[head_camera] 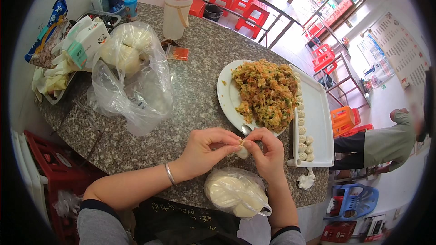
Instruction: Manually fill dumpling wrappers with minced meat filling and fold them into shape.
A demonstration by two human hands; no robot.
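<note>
Between both hands is one small dumpling (242,152), its top edge pinched by the fingertips. My left hand (207,148) grips it from the left, and my right hand (267,151) from the right. Just beyond them lies a white plate (226,103) heaped with chopped filling (267,92); a metal spoon (246,130) rests at its near rim. A clear bag of round dough wrappers (235,190) sits close to my body, below the hands. To the right, a white tray (315,115) carries a column of pleated dumplings (302,139) along its left side.
A large plastic bag of dough (129,51) lies at the left of the granite table (190,92). Behind it stand a tissue pack (85,41) and a plastic jug (177,13). Crumpled tissue (306,179) is by the tray. Another person (385,139) stands at the right, near stools (342,117).
</note>
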